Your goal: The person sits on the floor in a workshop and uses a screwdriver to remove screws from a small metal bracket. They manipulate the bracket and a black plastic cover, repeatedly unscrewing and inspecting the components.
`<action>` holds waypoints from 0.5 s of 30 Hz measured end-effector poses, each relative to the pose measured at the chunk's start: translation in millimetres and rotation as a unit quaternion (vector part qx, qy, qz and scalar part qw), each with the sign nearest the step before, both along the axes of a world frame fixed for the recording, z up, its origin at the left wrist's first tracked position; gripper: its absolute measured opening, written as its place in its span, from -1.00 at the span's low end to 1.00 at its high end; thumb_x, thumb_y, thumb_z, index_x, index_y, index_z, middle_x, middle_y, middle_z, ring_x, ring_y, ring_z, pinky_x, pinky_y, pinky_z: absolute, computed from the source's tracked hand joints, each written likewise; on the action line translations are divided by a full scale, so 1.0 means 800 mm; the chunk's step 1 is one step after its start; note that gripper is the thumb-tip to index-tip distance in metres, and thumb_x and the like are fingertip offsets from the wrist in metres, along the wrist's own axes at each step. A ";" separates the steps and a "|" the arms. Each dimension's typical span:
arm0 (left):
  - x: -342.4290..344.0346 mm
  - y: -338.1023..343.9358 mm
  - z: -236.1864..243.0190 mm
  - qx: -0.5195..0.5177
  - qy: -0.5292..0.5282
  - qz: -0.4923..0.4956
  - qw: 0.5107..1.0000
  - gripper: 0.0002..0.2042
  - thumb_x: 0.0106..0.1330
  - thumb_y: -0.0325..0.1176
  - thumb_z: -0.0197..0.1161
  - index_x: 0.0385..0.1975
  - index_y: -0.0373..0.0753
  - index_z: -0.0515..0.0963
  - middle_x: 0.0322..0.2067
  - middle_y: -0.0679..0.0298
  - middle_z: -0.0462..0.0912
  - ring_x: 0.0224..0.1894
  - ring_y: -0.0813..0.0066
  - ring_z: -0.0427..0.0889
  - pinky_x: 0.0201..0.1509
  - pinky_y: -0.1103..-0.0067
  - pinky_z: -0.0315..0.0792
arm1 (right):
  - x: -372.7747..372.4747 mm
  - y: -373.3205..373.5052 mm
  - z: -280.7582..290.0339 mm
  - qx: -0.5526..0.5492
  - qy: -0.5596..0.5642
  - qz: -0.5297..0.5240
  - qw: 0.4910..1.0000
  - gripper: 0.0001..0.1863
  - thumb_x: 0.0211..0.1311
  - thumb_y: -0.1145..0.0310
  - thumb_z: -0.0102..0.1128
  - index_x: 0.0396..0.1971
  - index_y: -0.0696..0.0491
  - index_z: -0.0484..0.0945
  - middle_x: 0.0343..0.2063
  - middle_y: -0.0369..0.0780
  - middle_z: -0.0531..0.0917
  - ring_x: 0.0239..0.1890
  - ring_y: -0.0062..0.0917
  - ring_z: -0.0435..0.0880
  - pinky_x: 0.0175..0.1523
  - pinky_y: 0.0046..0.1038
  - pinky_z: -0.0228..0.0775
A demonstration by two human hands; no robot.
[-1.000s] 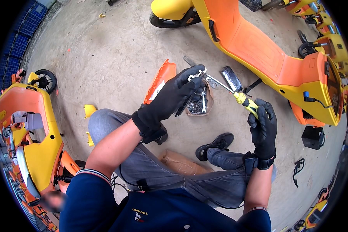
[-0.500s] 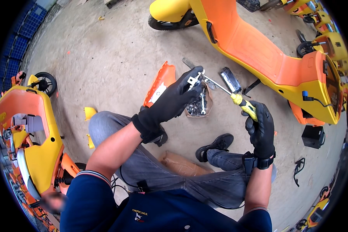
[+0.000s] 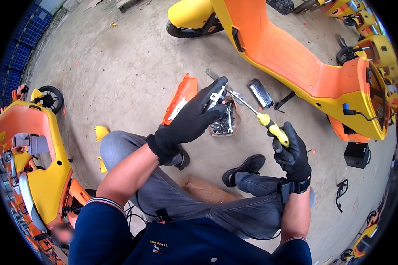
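Observation:
My left hand (image 3: 191,115), in a black glove, is closed around a small silver metal bracket (image 3: 215,97) between thumb and fingers. A screwdriver (image 3: 273,127) with a yellow and black handle sits in my right hand (image 3: 293,153), also gloved in black. Its shaft slants up and left, and the tip reaches the bracket beside my left fingers; whether it touches a screw is hidden. Below that tip stands an open cardboard box (image 3: 238,125) of small dark hardware, with a silver wrench (image 3: 230,121) on top.
An orange plastic panel (image 3: 185,90) lies left of the box, and a dark rectangular part (image 3: 260,93) lies right of it. A yellow-orange scooter (image 3: 292,57) stands ahead. More scooter bodies (image 3: 44,176) are at left. A black box (image 3: 357,155) lies at right.
Both hands have shifted slightly left, and the right hand with the screwdriver sits a little lower. The bracket has turned slightly in my left fingers. The view has shifted a little too.

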State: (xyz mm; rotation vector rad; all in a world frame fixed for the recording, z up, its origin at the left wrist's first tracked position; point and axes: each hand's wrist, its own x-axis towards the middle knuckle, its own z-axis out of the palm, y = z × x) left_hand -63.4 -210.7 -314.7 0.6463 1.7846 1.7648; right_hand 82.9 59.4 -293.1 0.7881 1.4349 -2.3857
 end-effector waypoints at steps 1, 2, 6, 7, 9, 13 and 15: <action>0.001 0.000 -0.002 0.003 0.001 0.003 1.000 -0.39 0.39 -0.32 0.10 0.43 -0.11 0.08 -0.02 0.40 0.38 -0.20 0.69 0.34 -0.10 0.68 0.35 | -0.002 -0.001 0.002 -0.008 -0.006 -0.002 1.000 -0.56 0.46 0.05 -0.06 -0.10 0.18 0.49 -0.66 -0.29 0.51 -0.81 -0.83 0.21 -0.69 -0.73 0.03; 0.001 0.000 -0.003 0.005 0.002 0.006 1.000 -0.39 0.39 -0.32 0.10 0.43 -0.11 0.08 -0.02 0.40 0.38 -0.19 0.69 0.34 -0.10 0.67 0.36 | -0.004 -0.002 0.003 0.016 0.009 0.002 1.000 -0.60 0.45 0.10 -0.04 -0.08 0.18 0.48 -0.63 -0.28 0.53 -0.79 -0.83 0.23 -0.68 -0.74 0.05; 0.002 0.001 -0.002 0.008 0.008 0.009 1.000 -0.40 0.41 -0.29 0.10 0.42 -0.11 0.09 -0.01 0.38 0.40 -0.18 0.68 0.36 -0.08 0.66 0.38 | -0.007 -0.010 -0.003 0.106 0.072 0.001 0.992 -0.71 0.39 0.30 0.08 -0.04 0.18 0.47 -0.48 -0.26 0.56 -0.67 -0.80 0.33 -0.59 -0.74 0.15; 0.002 0.001 -0.001 0.007 0.008 0.007 1.000 -0.40 0.41 -0.28 0.10 0.42 -0.11 0.09 -0.01 0.38 0.40 -0.17 0.67 0.37 -0.07 0.66 0.39 | -0.006 -0.012 -0.008 0.127 0.089 -0.003 0.988 -0.73 0.36 0.35 0.11 -0.03 0.17 0.47 -0.44 -0.26 0.56 -0.63 -0.79 0.37 -0.55 -0.73 0.19; 0.002 0.000 -0.001 0.002 0.008 0.003 1.000 -0.40 0.42 -0.25 0.10 0.42 -0.11 0.09 -0.02 0.37 0.41 -0.16 0.66 0.38 -0.07 0.65 0.40 | -0.006 -0.012 -0.019 0.156 0.114 -0.027 0.981 -0.71 0.31 0.40 0.17 -0.02 0.16 0.47 -0.41 -0.26 0.56 -0.55 -0.75 0.41 -0.48 -0.71 0.24; 0.005 0.002 -0.007 0.000 0.006 0.002 1.000 -0.40 0.43 -0.23 0.10 0.42 -0.11 0.09 -0.04 0.36 0.42 -0.18 0.66 0.38 -0.10 0.64 0.40 | -0.008 -0.007 -0.020 0.152 0.120 -0.089 0.977 -0.65 0.24 0.45 0.23 0.02 0.15 0.46 -0.39 -0.26 0.56 -0.45 -0.70 0.46 -0.39 -0.66 0.31; 0.004 0.004 -0.008 -0.001 0.006 0.006 1.000 -0.41 0.42 -0.23 0.10 0.42 -0.11 0.10 -0.07 0.37 0.42 -0.20 0.67 0.38 -0.11 0.64 0.40 | -0.009 -0.008 -0.018 0.159 0.136 -0.073 0.975 -0.65 0.39 0.26 0.08 0.05 0.15 0.45 -0.37 -0.25 0.57 -0.47 -0.69 0.50 -0.39 -0.66 0.31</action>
